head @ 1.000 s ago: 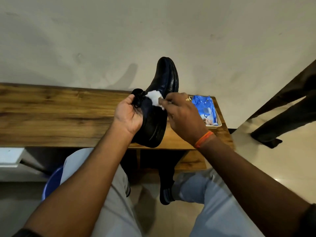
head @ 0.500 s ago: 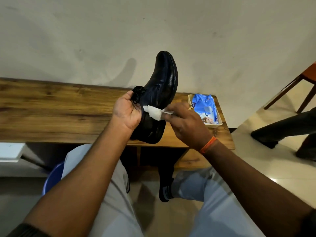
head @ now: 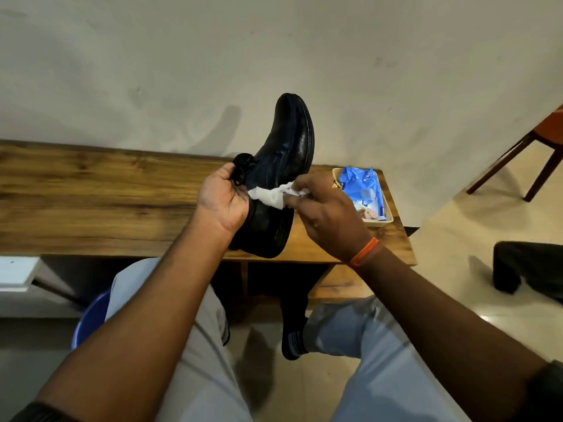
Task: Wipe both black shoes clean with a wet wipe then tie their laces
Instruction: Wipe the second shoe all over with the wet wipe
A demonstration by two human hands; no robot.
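Above the near edge of the wooden bench (head: 91, 202), the black shoe (head: 286, 153) is held toe-up, clear of the bench. The left hand (head: 224, 202) is clamped round its collar and laces — probably the firmest hold, since the glossy leather looks stiff but slick. At the shoe's side, the right hand (head: 329, 214) pinches the wet wipe (head: 269, 196), limp and soft, against the leather.
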